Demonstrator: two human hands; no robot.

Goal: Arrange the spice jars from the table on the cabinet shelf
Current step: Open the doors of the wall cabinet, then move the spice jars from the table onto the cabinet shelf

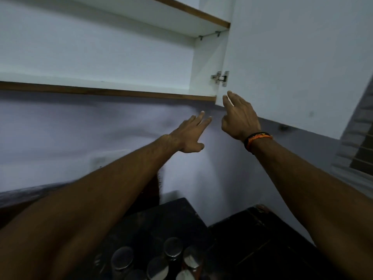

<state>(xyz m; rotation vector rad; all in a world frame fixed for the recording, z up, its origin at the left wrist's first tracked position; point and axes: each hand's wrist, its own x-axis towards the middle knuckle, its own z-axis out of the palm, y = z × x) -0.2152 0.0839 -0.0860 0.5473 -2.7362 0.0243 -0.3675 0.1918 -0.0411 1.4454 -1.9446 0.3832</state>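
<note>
My left hand [190, 136] is raised with its grip apart, fingers straight and spread, holding nothing, just below the wooden front edge of the lower cabinet shelf [105, 91]. My right hand [238, 118] is up beside it, also with its grip apart: the fingers are relaxed and extended, their tips reaching to the bottom corner of the open cabinet door [292, 63], though I cannot tell whether they actually touch it. A black and orange band [256, 139] sits around my right wrist. Above the hands, the cabinet interior is white, and a metal hinge [220, 78] joins the door to the side wall. A second shelf [181, 15] with the same wooden edge runs higher up, held by small metal pegs on the side wall. Both forearms stretch up from the bottom of the view. Far below them, between the arms, the spice jars [157, 261] stand clustered on the dark bench [173, 219], their round metal lids catching the light; they are well apart from both hands and the shelf. Behind everything is a pale painted wall [80, 128].
</note>
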